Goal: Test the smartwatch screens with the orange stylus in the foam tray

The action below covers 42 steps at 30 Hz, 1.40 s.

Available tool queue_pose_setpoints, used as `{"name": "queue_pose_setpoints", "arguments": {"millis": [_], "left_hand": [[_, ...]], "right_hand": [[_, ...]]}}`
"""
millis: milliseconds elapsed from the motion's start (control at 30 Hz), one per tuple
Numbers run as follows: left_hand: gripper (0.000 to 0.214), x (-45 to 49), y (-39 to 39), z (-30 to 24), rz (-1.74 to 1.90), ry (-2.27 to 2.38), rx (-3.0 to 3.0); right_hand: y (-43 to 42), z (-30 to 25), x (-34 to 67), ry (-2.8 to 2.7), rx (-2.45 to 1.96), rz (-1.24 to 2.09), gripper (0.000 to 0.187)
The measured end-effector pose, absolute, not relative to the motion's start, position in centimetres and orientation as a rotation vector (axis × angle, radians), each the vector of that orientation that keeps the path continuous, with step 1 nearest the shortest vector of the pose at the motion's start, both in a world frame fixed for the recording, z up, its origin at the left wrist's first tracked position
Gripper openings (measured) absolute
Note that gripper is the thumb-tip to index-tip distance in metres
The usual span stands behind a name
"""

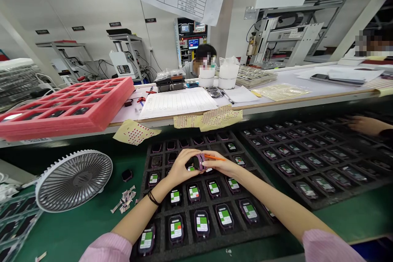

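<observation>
Over a black foam tray (196,217) of small watch-like devices with green-and-white screen labels, my left hand (181,168) grips one dark device in a pinkish-purple band or case (198,162). My right hand (217,164) presses against the device's other side and pinches a thin orange stick (215,157), which points away to the right. The hands hide part of the tray's upper rows. Several tray pockets below my wrists hold devices, and the farther pockets look darker.
A second tray of devices (313,159) lies to the right, where a co-worker's hand (365,125) reaches over it. To the left are a white desk fan (73,180), a loose black device (127,175) and paper scraps (124,200). Beyond stand a raised bench, pink foam tray (67,106) and dotted sheets (135,132).
</observation>
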<state>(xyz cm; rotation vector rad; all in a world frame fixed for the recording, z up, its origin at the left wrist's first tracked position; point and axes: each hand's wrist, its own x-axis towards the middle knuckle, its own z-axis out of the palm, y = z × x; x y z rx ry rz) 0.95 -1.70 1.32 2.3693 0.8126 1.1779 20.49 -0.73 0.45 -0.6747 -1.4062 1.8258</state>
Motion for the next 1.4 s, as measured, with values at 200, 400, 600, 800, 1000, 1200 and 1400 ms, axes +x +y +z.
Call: {"name": "queue_pose_setpoints", "arguments": {"millis": [200, 400, 600, 800, 1000, 1200, 1400], "left_hand": [[0.044, 1.05, -1.83, 1.53, 1.176, 0.805, 2.377], [0.045, 0.97, -1.80, 1.52, 1.162, 0.817, 2.374], [0.044, 0.92, -1.63, 1.30, 1.172, 0.802, 2.368], [0.045, 1.06, -1.69, 1.32, 1.159, 0.775, 2.379], [0.047, 1.15, -1.75, 1.18, 1.152, 0.772, 2.377], [0.048, 1.15, -1.80, 1.11, 1.156, 0.764, 2.373], [0.046, 1.16, -1.81, 1.23, 1.163, 0.783, 2.379]], "right_hand": [[-0.83, 0.68, 20.41, -1.420, -0.670, 1.816, 0.037], [-0.95, 1.06, 20.25, -1.376, -0.635, 1.906, 0.040], [-0.94, 0.86, 20.15, -1.355, -0.640, 1.931, 0.042], [-0.72, 0.49, 20.10, -1.329, -0.693, 1.916, 0.041], [-0.92, 0.61, 19.81, -1.275, -0.740, 1.868, 0.038], [-1.13, 0.63, 19.56, -1.249, -0.769, 1.816, 0.035], [-1.10, 0.65, 19.61, -1.277, -0.747, 1.822, 0.031]]}}
